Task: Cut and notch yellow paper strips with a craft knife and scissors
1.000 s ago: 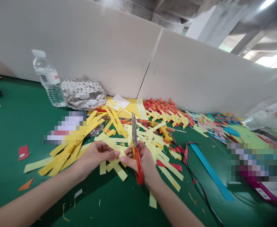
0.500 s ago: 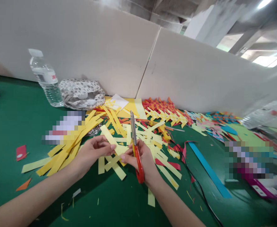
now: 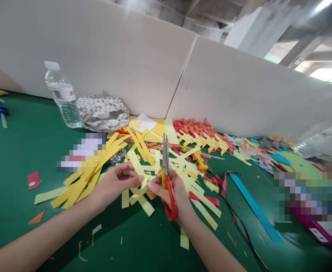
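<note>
My left hand [image 3: 117, 185] pinches a pale yellow paper strip [image 3: 136, 161] between thumb and fingers, its long end pointing up and away. Red-handled scissors [image 3: 170, 200] hang on my right hand [image 3: 173, 189], blades upward and closed together. My right thumb and fingertips meet close to the strip's near end; whether they touch it is hard to make out. Under and behind both hands lies a heap of loose pale yellow strips [image 3: 144, 206]. Deeper yellow strips [image 3: 89, 173] fan out left of my left hand.
A water bottle [image 3: 65, 100] stands by a patterned cloth bag [image 3: 103, 113] at the back left. Woven paper pieces [image 3: 196, 130] lie along the white partition [image 3: 225, 83]. To the right are a blue strip [image 3: 256, 207], a black cord [image 3: 243, 230] and a yellow glue gun [image 3: 202, 163].
The strip has tilted, and its near end now looks bent at my fingertips. My hands have come closer together. The whole view has shifted slightly, with things appearing further right.
</note>
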Demonstrator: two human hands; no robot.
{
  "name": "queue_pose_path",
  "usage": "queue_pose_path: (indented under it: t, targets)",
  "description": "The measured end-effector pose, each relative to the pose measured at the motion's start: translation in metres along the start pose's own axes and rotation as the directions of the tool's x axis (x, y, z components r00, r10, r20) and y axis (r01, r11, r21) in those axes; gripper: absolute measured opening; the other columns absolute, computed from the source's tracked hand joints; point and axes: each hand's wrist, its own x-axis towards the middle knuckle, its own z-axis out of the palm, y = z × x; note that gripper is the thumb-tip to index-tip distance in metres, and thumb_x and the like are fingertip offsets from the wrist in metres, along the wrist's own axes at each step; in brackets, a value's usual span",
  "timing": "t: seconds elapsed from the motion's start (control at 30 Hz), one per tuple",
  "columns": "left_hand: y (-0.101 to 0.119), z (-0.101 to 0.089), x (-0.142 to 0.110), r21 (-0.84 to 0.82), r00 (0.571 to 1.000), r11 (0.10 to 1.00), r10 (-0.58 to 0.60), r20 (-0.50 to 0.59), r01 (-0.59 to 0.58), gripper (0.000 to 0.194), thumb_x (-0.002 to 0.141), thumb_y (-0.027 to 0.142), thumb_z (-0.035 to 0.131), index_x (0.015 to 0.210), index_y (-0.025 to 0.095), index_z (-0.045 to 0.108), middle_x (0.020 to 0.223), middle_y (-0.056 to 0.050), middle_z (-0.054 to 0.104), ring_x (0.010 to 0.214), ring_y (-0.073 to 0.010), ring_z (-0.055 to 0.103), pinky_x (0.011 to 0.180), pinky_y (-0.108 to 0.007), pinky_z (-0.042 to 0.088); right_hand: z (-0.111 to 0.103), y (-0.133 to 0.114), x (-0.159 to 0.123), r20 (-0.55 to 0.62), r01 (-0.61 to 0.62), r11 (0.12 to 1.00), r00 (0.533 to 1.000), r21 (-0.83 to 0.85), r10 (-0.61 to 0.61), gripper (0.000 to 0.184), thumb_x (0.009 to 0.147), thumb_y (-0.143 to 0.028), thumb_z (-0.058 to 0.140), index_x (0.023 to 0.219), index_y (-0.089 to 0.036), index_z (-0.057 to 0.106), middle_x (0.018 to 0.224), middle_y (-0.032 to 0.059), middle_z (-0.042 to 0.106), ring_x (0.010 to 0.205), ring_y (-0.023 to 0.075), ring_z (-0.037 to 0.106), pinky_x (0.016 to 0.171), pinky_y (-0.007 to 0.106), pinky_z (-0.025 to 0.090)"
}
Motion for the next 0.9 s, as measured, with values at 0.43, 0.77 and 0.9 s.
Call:
queue_pose_path:
  t: [0.43, 0.77, 0.9]
  targets:
    - [-0.006, 0.003, 0.001, 0.038, 0.98, 0.998, -0.051, 0.192, 0.045, 0.02, 0.065, 0.023, 0.073, 0.08, 0.017, 0.062, 0.074, -0.001, 0.067, 0.068, -0.013, 0.061, 0.063, -0.024, 0.047, 0.0, 0.006, 0.002, 0.005, 0.063, 0.995, 0.998, -0.076, -0.063, 0.04, 0.058, -0.023, 0.077, 0.079, -0.023, 0.042, 0.063, -0.0075, 0.054, 0.058, 0.0118, 0.057, 0.061, 0.027, 0.048]
    - [0.001, -0.005, 0.002, -0.041, 0.997, 0.996, 0.073, -0.015, -0.074, 0.014, 0.069, 0.03, 0.071, 0.079, 0.02, 0.066, 0.078, 0.001, 0.066, 0.074, -0.012, 0.061, 0.066, -0.021, 0.051, -0.007, -0.007, -0.004, -0.091, 0.022, 0.517, 0.977, -0.856, -0.193, 0.048, 0.062, -0.041, 0.07, 0.099, -0.025, 0.043, 0.072, -0.0025, 0.054, 0.061, 0.017, 0.052, 0.051, 0.028, 0.037]
    - [-0.003, -0.008, 0.006, -0.062, 0.992, 0.994, 0.084, -0.09, -0.089, 0.017, 0.069, 0.033, 0.071, 0.075, 0.019, 0.065, 0.076, 0.001, 0.065, 0.07, -0.0112, 0.06, 0.067, -0.022, 0.053, -0.006, -0.008, -0.004, -0.043, 0.036, 0.384, 0.98, -0.923, -0.195, 0.047, 0.065, -0.045, 0.065, 0.101, -0.024, 0.043, 0.082, 0.0017, 0.056, 0.07, 0.0206, 0.055, 0.057, 0.03, 0.038]
